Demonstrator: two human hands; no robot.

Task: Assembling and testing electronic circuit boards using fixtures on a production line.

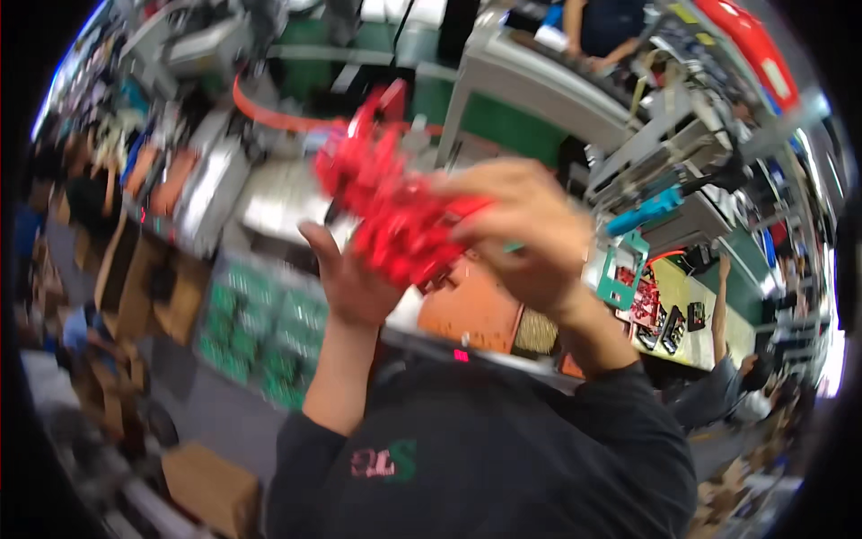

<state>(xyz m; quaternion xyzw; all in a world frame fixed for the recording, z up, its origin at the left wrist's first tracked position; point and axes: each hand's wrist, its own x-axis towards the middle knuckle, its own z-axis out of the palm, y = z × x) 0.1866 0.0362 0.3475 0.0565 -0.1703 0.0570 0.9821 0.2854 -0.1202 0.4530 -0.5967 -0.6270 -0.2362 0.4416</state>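
A jagged cluster of red plastic parts, smeared by motion, is held up in front of my chest over the bench. My left hand supports it from below and the left, thumb sticking out to the side, the other fingers mostly hidden behind the red pieces. On the right side, my right hand grips the cluster with bent, blurred fingers. Whether the pieces are joined or loose cannot be made out. Beneath the hands lies an orange mat on the bench.
Left of me, clear trays hold several green boards. A green frame stands at the right beside red parts and black devices. A cardboard box sits lower left. Other people work across the bench and at both sides.
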